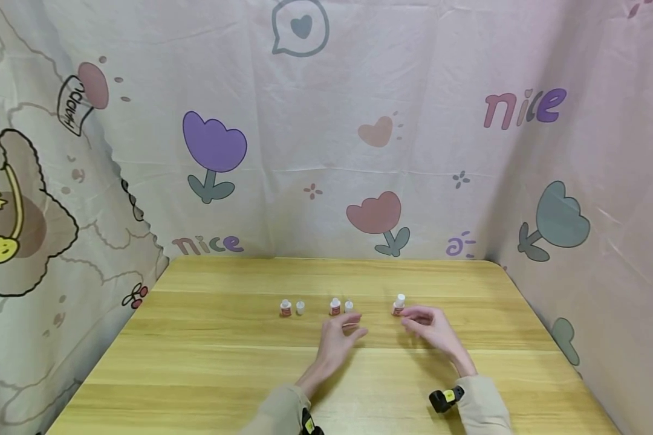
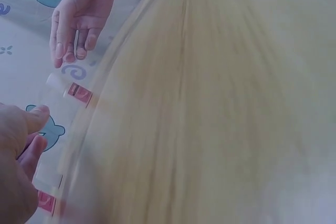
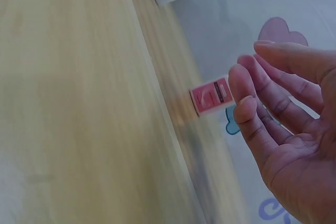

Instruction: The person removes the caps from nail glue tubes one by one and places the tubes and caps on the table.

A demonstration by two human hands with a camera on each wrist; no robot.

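Note:
Three small white bottles with red labels stand in a row across the table. The right bottle (image 1: 398,306) wears a tall white cap. By the middle bottle (image 1: 335,307) and the left bottle (image 1: 285,309), a small white cap-like piece (image 1: 349,306) and a similar piece (image 1: 300,308) stand on the wood. My left hand (image 1: 340,339), fingers loosely bent and holding nothing, is just in front of the middle bottle. Beside the right bottle hovers my right hand (image 1: 432,329), its fingers relaxed; in the right wrist view the fingertips (image 3: 242,80) overlap the bottle's upper end, contact unclear.
The wood-grain table (image 1: 196,374) reaches back to a patterned cloth (image 1: 305,181) that hangs behind it and along both sides. A black device (image 1: 446,399) is strapped to the right wrist over a beige sleeve (image 1: 481,405).

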